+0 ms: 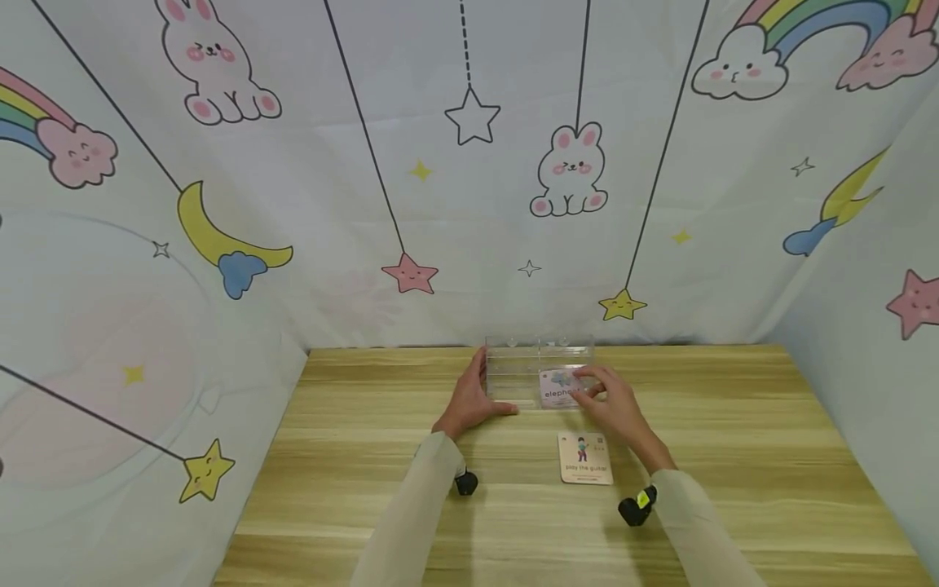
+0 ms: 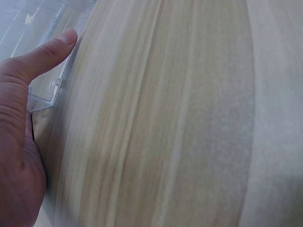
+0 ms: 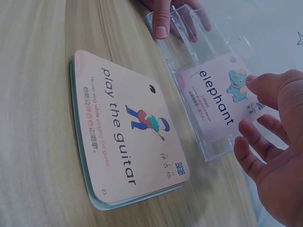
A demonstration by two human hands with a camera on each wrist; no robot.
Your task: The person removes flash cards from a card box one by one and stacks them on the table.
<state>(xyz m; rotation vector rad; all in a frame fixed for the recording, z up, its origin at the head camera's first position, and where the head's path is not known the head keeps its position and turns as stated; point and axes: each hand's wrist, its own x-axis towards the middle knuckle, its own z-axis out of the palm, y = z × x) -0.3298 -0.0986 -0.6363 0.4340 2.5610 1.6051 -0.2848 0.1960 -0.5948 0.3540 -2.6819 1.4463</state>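
Observation:
A clear plastic holder (image 1: 512, 368) with ridged compartments stands at the back of the wooden table. My left hand (image 1: 471, 398) grips its left end, thumb along the front edge and fingers behind the side. In the holder's right half sits a flashcard (image 3: 210, 101) marked "elephant", with a blue elephant picture. My right hand (image 1: 614, 408) holds this card at its right side, fingertips on the face and by the edge; fingers partly hide it. Nearer me lies a small stack of flashcards (image 3: 128, 127), the top one reading "play the guitar".
Behind the holder hangs a white cloth (image 1: 469, 212) printed with rabbits, stars and rainbows; it also covers both sides. Bare wooden tabletop (image 1: 352, 456) stretches left of the hands and in front of the stack.

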